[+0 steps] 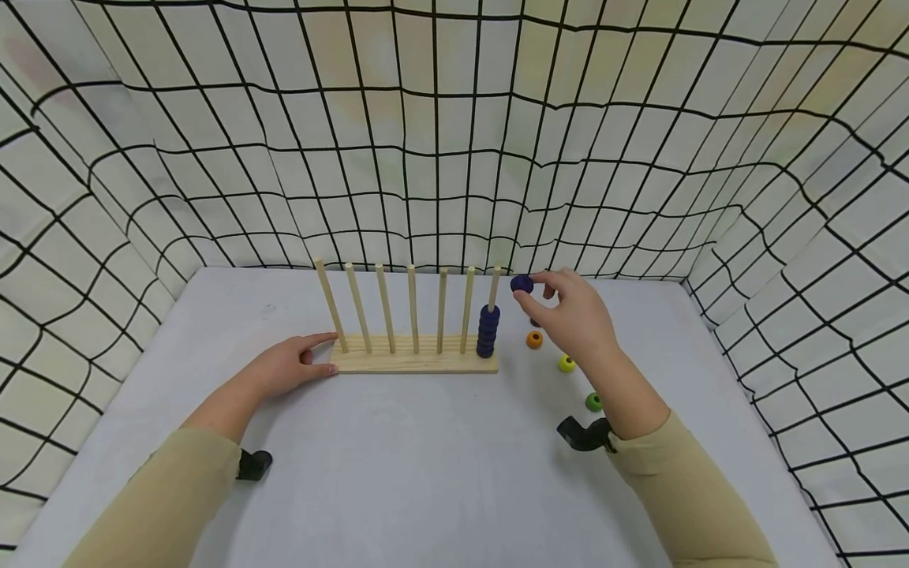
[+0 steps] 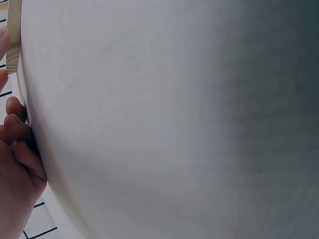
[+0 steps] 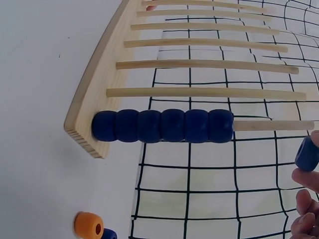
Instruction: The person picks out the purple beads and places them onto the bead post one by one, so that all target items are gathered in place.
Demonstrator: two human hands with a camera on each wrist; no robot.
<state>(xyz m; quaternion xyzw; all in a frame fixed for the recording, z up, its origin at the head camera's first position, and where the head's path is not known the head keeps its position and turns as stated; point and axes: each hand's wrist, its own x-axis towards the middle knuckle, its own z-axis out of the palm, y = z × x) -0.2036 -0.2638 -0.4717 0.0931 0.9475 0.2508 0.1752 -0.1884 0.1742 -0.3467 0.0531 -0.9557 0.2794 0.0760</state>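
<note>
A wooden peg rack [image 1: 419, 363] stands on the white table, with several upright pegs in a row. Dark blue beads [image 1: 487, 331] are stacked on its rightmost peg, leaving the peg's upper part bare. My left hand [image 1: 284, 368] holds the rack's left end between thumb and index finger, the other fingers curled on the table. Between thumb and index finger, my right hand [image 1: 575, 312] pinches a dark blue bead [image 3: 307, 153]. That bead is off the peg, just right of its tip in the head view.
Right of the rack lie an orange bead [image 1: 534, 340], a yellow bead [image 1: 566, 363] and a green bead [image 1: 593, 402]. Another blue bead [image 3: 108, 234] lies by the orange one, partly hidden. Black netting [image 1: 426, 150] over pale walls borders the table's back and sides.
</note>
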